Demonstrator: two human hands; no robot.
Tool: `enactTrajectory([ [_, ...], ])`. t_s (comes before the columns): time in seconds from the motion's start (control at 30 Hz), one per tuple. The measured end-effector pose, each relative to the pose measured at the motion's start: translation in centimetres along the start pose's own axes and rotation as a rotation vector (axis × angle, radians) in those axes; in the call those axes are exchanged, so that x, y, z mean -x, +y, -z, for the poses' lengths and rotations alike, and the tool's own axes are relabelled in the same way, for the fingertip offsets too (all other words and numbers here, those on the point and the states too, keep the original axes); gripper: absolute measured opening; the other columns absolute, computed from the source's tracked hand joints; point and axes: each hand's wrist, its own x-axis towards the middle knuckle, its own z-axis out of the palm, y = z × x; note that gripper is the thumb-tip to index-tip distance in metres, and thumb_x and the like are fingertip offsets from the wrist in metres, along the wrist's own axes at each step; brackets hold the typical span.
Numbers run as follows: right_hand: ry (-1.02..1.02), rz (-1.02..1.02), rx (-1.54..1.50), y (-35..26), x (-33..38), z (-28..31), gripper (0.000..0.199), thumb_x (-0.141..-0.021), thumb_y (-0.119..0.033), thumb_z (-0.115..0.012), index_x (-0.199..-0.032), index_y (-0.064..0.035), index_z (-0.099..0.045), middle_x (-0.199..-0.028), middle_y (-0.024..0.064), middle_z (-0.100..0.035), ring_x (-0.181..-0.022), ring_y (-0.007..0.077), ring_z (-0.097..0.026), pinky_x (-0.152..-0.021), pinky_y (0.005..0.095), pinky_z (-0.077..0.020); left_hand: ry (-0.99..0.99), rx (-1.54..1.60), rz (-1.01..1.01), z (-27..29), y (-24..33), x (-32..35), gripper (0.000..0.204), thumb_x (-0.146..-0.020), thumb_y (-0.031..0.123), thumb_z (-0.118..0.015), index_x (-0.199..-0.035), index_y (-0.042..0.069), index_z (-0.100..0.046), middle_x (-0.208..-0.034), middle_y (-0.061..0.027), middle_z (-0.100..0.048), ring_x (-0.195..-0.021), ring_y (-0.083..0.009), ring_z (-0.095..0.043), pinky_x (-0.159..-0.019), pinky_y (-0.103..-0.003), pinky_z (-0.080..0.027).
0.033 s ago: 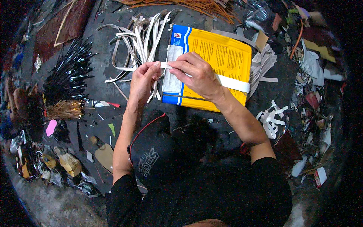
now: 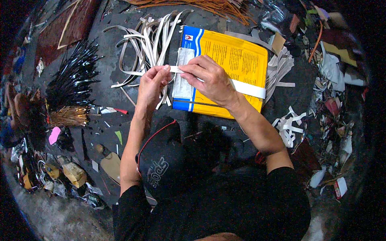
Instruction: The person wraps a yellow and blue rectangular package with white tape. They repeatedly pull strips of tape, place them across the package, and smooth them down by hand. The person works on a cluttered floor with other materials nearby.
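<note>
My left hand (image 2: 152,86) pinches the end of a narrow white strip (image 2: 175,69) between thumb and forefinger. A short way to the right, the fingertips of my right hand (image 2: 211,78) are closed on the same strip. Both hands are over the left part of a flat yellow and blue printed package (image 2: 237,50). A pale, whitish patch (image 2: 183,86) lies on its blue end. From under my right wrist a wider white band (image 2: 250,88) runs across the package to its right edge. Behind my left hand, long whitish strips (image 2: 150,44) lie in a loose bunch.
Grey strips (image 2: 283,66) fan out right of the package, with curled white offcuts (image 2: 288,126) below. Shiny black strands (image 2: 76,74) and brown strands (image 2: 70,116) lie left. Orange-brown strips (image 2: 201,5) are at the far edge. A brown sheet (image 2: 66,26) lies far left; mixed scraps (image 2: 331,106) litter the right.
</note>
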Motion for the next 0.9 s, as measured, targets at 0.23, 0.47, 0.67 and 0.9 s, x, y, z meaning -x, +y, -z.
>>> enactTrajectory([
  [0.23,-0.017,0.000,0.004,0.6,0.1,0.0,0.019,-0.078,-0.008,-0.073,-0.096,-0.0038,-0.068,-0.085,0.0075,-0.060,-0.079,0.0238,-0.060,-0.069,0.0339,-0.0506,0.087,-0.059,0.044,2.3,-1.0,-1.6,0.020,-0.089,0.024,-0.069,-0.093,0.004,-0.064,-0.080,0.0000,-0.063,-0.072,-0.0056,-0.055,-0.062,-0.018,-0.040],
  [0.47,-0.016,0.012,-0.013,0.6,0.0,-0.3,0.018,-0.077,-0.008,-0.073,-0.094,-0.0041,-0.068,-0.085,0.0075,-0.060,-0.079,0.0238,-0.060,-0.069,0.0336,-0.0509,0.060,0.103,0.036,6.7,-4.0,-3.7,0.022,-0.090,0.023,-0.066,-0.098,0.003,-0.062,-0.083,0.0003,-0.063,-0.073,-0.0072,-0.057,-0.068,-0.021,-0.045],
  [0.67,-0.012,0.000,0.009,0.6,-0.2,-0.2,0.017,-0.077,-0.007,-0.073,-0.093,-0.0037,-0.068,-0.086,0.0075,-0.061,-0.080,0.0236,-0.060,-0.070,0.0338,-0.0508,-0.265,0.886,0.192,2.5,-1.1,-0.1,0.030,-0.086,0.013,-0.052,-0.111,-0.004,-0.057,-0.101,-0.0160,-0.062,-0.097,-0.0241,-0.060,-0.086,-0.033,-0.047],
  [0.9,-0.014,0.025,0.008,0.4,-0.2,-0.3,0.020,-0.076,-0.007,-0.074,-0.095,-0.0041,-0.068,-0.086,0.0079,-0.061,-0.080,0.0241,-0.060,-0.070,0.0344,-0.0509,-0.079,0.089,0.055,-1.1,0.5,0.9,0.021,-0.091,0.025,-0.066,-0.090,0.005,-0.064,-0.074,0.0030,-0.057,-0.064,-0.0043,-0.048,-0.058,-0.018,-0.037],
])
